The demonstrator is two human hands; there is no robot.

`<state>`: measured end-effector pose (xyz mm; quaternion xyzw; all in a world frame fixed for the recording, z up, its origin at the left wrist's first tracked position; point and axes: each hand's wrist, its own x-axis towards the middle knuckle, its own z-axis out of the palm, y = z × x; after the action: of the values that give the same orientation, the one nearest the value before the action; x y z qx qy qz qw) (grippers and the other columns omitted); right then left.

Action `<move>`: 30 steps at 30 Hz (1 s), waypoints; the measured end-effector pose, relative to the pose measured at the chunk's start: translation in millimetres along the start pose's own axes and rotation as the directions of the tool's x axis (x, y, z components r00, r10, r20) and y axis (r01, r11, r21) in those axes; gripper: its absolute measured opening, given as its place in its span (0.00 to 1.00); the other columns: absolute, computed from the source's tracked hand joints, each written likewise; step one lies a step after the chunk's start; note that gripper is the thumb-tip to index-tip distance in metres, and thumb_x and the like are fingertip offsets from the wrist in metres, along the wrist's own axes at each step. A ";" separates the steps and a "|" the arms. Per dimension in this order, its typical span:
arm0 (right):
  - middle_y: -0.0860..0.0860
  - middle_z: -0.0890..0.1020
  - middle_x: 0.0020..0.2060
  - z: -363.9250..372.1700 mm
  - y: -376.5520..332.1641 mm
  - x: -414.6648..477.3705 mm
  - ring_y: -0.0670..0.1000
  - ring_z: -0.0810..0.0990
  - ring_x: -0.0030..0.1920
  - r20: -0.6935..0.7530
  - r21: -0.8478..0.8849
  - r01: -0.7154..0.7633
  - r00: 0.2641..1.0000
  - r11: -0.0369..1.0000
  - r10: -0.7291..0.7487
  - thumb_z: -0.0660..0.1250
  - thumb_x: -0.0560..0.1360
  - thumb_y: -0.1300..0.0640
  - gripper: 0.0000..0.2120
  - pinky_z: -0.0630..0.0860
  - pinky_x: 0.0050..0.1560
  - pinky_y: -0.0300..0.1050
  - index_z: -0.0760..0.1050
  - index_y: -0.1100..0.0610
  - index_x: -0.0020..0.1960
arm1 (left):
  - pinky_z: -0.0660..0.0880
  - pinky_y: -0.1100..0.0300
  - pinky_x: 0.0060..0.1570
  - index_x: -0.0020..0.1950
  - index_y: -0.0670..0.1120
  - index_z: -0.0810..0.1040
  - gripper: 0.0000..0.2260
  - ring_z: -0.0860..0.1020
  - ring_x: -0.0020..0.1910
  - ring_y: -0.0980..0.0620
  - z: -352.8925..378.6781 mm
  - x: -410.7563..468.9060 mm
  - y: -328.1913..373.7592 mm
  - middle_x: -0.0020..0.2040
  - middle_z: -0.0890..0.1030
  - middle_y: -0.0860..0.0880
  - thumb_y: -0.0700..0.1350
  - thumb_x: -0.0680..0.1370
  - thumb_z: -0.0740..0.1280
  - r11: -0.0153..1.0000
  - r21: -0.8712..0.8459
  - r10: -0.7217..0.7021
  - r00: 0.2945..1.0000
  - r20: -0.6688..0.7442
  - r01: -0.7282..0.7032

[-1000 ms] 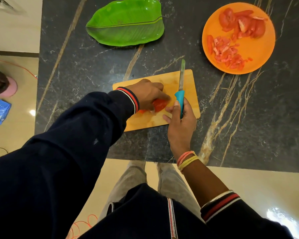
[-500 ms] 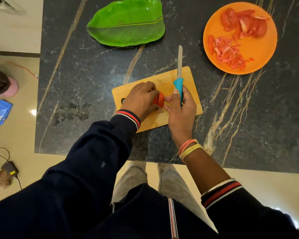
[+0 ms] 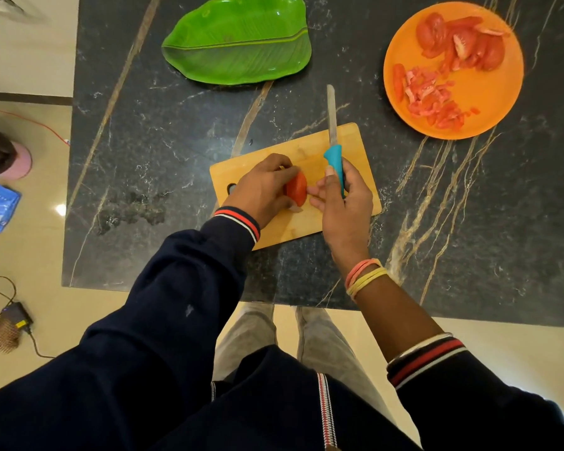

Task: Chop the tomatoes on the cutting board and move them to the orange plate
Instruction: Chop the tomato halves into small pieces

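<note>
Over the cutting board (image 3: 355,148) now, and both hands are in on the tomato (image 3: 297,190). It is a red cut piece, standing on the wood near the middle of the board. The left hand (image 3: 261,190) comes in from the left with its fingers curled round the far and left sides of the piece, holding it in place. The right hand (image 3: 342,206) has the knife (image 3: 334,157), with the thumb and fingers wrapped round the teal handle. The blade points away from the person, and its tip reaches past the board's far edge over the dark marble counter (image 3: 144,141). It is off to the right of the tomato and not touching it. Two fingertips (image 3: 313,192) of that right hand stretch towards the tomato's right face (touching or just short, I cannot tell).

Up at far right sits the orange plate (image 3: 492,102), well apart from the board. It carries a heap of small chopped bits (image 3: 427,99) on its near-left part and bigger slices (image 3: 463,43) along its far side. A green leaf-shaped plate (image 3: 238,43) lies at the counter's far edge, left of centre. Pink and yellow bands (image 3: 365,275) circle the right wrist.
</note>
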<state>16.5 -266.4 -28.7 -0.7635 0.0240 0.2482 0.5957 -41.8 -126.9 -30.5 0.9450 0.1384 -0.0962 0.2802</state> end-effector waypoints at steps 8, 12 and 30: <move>0.49 0.79 0.56 -15.5 24.0 -44.0 0.43 0.78 0.54 0.081 -0.287 0.117 0.992 0.951 -0.098 0.59 0.84 0.49 0.21 0.77 0.55 0.38 0.68 0.54 0.75 | 0.73 0.52 0.55 0.62 0.42 0.79 0.18 0.75 0.57 0.43 2.9 -2.8 -5.4 0.58 0.78 0.42 0.47 0.73 0.73 0.996 0.031 0.083 0.995 -0.054 -0.081; 0.47 0.75 0.63 -8.6 29.4 -68.1 0.37 0.71 0.60 0.092 -0.369 0.139 0.989 0.919 -0.112 0.59 0.84 0.54 0.21 0.65 0.59 0.23 0.67 0.58 0.75 | 0.76 0.52 0.53 0.56 0.42 0.82 0.13 0.77 0.55 0.44 3.2 -6.4 -7.3 0.55 0.80 0.43 0.47 0.74 0.72 0.993 0.025 0.119 0.987 -0.105 -0.117; 0.54 0.75 0.53 9.7 30.7 -89.9 0.45 0.73 0.50 0.004 -0.440 0.083 0.996 0.894 -0.090 0.58 0.84 0.55 0.21 0.68 0.47 0.25 0.66 0.61 0.75 | 0.76 0.57 0.48 0.51 0.41 0.84 0.09 0.80 0.48 0.46 -0.1 -2.3 -8.7 0.50 0.82 0.45 0.43 0.74 0.72 0.986 -0.019 0.164 0.979 -0.121 -0.167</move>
<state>-75.8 -289.7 -21.3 -0.8806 -0.0618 0.2143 0.4180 -46.8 -120.4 -34.2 0.9531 0.0772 -0.0140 0.2923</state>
